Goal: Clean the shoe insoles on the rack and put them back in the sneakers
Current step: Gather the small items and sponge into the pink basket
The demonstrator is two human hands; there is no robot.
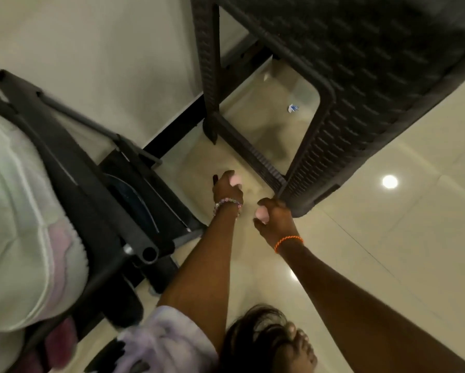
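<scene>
The view looks steeply down at a glossy tiled floor (387, 251). The picture is motion-blurred, so fine detail is uncertain.

Left hand (227, 189): reaches down toward the floor, just beside the lower bar of the dark woven table (360, 63). Its fingers are curled round a small pale pink item (236, 180); a short dark object (214, 179) projects from the far side of the hand. What either item is cannot be told. A beaded bracelet (227, 205) sits on the wrist.

Right hand (273, 215): positioned at the near leg of the table, touching or almost touching the foot of that leg. Its fingers are curled round a second pale pink item (261, 213), also not identifiable. An orange cord (288, 242) circles the wrist.

The two hands are near each other but apart, both low beside the table's near leg.

Rack (91, 184): a dark frame stands on the other side of the left hand from the table, against the wall. A dark, blue-edged insole (134, 200) lies in the rack, close beside the left forearm and not touched by either hand.

A small white and blue scrap (293, 107) lies on the floor under the table.
</scene>
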